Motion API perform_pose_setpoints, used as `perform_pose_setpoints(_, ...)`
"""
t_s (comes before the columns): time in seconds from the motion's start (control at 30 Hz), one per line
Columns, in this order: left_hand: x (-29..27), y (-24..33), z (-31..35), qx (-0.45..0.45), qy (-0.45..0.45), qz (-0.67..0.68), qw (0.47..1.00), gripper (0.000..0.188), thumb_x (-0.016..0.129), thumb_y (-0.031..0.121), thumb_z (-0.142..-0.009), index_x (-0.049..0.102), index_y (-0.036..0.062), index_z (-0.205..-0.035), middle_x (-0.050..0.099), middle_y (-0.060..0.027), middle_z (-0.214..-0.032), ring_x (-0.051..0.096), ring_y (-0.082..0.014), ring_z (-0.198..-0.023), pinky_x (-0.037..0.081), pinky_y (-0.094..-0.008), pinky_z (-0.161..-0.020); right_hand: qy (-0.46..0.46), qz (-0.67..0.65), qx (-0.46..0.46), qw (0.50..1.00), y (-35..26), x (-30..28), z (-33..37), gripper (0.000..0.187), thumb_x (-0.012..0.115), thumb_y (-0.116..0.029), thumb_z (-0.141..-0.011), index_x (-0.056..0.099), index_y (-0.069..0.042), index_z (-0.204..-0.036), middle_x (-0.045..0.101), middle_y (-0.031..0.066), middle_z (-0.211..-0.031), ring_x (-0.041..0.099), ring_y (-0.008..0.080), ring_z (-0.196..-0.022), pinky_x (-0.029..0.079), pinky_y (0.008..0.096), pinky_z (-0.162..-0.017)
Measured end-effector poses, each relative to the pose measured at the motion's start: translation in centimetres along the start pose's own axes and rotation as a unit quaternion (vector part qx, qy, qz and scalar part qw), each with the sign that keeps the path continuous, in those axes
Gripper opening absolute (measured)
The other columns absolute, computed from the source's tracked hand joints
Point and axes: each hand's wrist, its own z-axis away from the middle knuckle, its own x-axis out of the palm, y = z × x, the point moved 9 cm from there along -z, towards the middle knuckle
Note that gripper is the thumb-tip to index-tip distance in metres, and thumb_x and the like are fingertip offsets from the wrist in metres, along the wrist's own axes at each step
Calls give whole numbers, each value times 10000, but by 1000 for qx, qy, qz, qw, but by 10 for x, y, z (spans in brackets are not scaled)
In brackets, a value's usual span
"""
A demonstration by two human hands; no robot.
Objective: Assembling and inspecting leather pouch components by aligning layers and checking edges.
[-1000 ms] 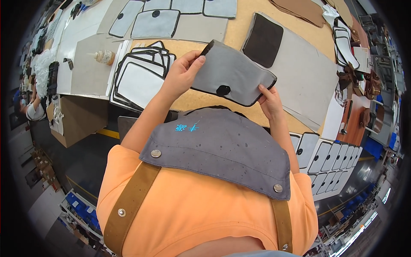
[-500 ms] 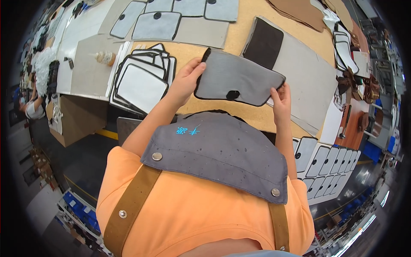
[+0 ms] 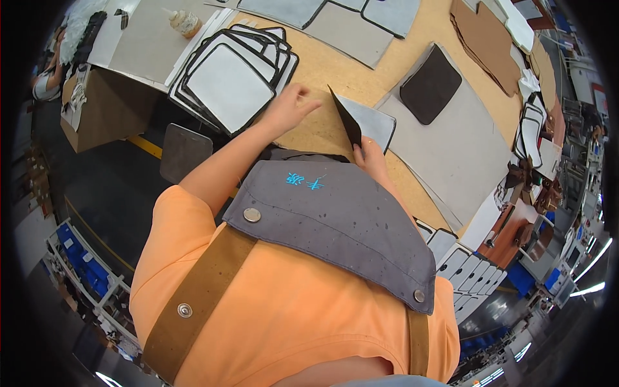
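Note:
My right hand pinches the near end of a thin black-edged panel, tilted so that a narrow dark side shows. Just right of it a pale grey surface with a dark border is visible; whether it belongs to the same panel I cannot tell. My left hand is empty, thumb and fingers apart, over the tan table. Close by on its left lies a stack of white panels with black borders, fanned unevenly. A dark brown rounded panel rests on a grey sheet to the right.
Grey-white panels lie at the far side. Brown cut sheets are at the far right. A bottle stands beyond the stack. Several bordered panels are lined up at lower right, and a cardboard box is at left.
My left hand has let go of the grey panel and moved apart from it. The panel has swung from broad-face to nearly edge-on in my right hand. The whole view has shifted.

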Motion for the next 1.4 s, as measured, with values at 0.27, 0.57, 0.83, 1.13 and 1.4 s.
perform_pose_setpoints(0.27,-72,-67,53,-29,115,-275,954,224,603,135,-775,502,21,-938,511,-176,-1061,519,-368,-957,446,-444,-759,29,-74,92,993,13,-16,-1,235,545,-100,-821,564,0,-1033,602,211,-943,571,346,-892,445,372,-763)
perform_pose_setpoints(0.57,-59,53,12,34,73,41,996,255,558,170,-820,498,-3,-998,594,-163,-681,575,-216,-560,432,-322,-523,237,-248,123,931,40,-125,27,298,500,-13,-867,458,31,-1159,566,97,-1038,529,142,-936,408,247,-832)
perform_pose_setpoints(0.83,154,64,33,-30,-347,124,929,455,656,317,-799,527,3,-1102,605,-134,-936,589,-235,-839,476,-316,-737,222,102,176,954,-34,-210,61,275,506,-36,-836,563,-52,-1105,624,173,-883,614,278,-776,466,320,-711)
perform_pose_setpoints(1.13,73,103,32,233,-184,182,937,347,597,174,-862,506,6,-1152,553,-126,-1058,548,-180,-960,449,-289,-809,-35,-35,151,987,-52,-108,38,258,539,-53,-806,591,-63,-1058,622,159,-855,594,306,-766,462,352,-692)
perform_pose_setpoints(1.4,73,-4,19,-158,-163,419,879,205,566,166,-883,586,-22,-962,547,-32,-814,531,-113,-772,433,-252,-686,-122,-279,327,895,34,-57,59,236,643,-103,-796,603,-15,-1012,637,24,-855,586,120,-803,455,252,-734)
